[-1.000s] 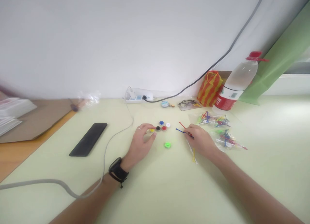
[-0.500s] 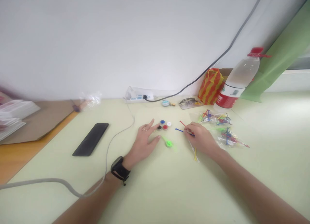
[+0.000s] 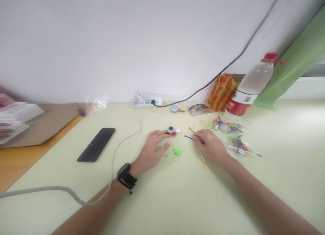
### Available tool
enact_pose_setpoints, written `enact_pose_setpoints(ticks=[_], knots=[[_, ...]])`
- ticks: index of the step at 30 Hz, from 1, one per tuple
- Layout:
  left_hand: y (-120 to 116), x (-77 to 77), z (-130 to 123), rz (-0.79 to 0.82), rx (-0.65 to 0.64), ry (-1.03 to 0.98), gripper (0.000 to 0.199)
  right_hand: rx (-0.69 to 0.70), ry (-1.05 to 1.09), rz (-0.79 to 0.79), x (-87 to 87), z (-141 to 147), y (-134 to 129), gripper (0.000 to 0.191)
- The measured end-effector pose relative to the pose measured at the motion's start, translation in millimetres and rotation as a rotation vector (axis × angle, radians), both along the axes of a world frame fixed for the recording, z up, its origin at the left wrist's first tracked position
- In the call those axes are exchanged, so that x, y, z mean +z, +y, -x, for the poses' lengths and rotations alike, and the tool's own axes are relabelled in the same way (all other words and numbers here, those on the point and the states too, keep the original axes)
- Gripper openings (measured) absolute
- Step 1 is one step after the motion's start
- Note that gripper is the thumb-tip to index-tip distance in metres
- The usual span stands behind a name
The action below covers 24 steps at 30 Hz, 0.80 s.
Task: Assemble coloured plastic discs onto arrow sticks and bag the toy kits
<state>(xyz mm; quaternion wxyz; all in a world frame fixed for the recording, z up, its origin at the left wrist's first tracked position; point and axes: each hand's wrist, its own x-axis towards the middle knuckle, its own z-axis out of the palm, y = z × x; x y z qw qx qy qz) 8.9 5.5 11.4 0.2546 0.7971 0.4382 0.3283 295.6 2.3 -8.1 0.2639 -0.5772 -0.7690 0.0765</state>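
My left hand (image 3: 152, 150), with a ring and a black watch, lies low over the table with its fingers stretched out. Its fingertips reach a black disc (image 3: 167, 133), beside blue (image 3: 171, 128), white (image 3: 178, 130) and red discs (image 3: 173, 134). Just right of the thumb, a small green spinner (image 3: 177, 151) sits on the table, its arms blurred. My right hand (image 3: 208, 143) has its fingers closed around thin plastic sticks; a red stick (image 3: 191, 130) and a blue stick (image 3: 188, 137) poke out leftward. White and yellow sticks (image 3: 204, 163) show below the palm.
Clear bags of coloured sticks (image 3: 225, 124) lie right of my right hand. Behind stand a large bottle (image 3: 241, 103) and a striped bag (image 3: 221, 92). A black phone (image 3: 96, 145) is at left. A grey cable (image 3: 113, 160) crosses my left forearm; a power strip (image 3: 147, 101) is by the wall.
My left hand's fingers have come down and closer together, one reaching the black disc. The green spinner's arms have turned. My right hand has hardly moved.
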Motion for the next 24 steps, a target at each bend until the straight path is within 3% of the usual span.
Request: enact_pose_setpoints(ticks=[8,12,19,22,24], knots=[[-4.9,2.9,-1.9,-0.034,-0.057,-0.001,0.012,-0.012,0.021,-0.026,0.3,0.7,0.4,0.012],[-6.5,4.8,-2.5,-0.023,-0.095,0.009,0.025,-0.065,0.081,-0.089,1.1,0.1,1.9,0.012],[-9.7,9.0,-2.9,-0.021,-0.13,0.07,0.03,-0.086,0.24,-0.152,9.0,2.0,-1.2,0.015],[-10.3,12.1,-2.3,-0.007,-0.212,0.105,0.022,-0.065,0.299,-0.186,12.1,4.5,-3.1,0.017],[-11.0,13.6,-1.7,-0.008,-0.294,0.158,0.031,-0.059,0.325,-0.206,13.5,7.0,-4.1,0.017]])
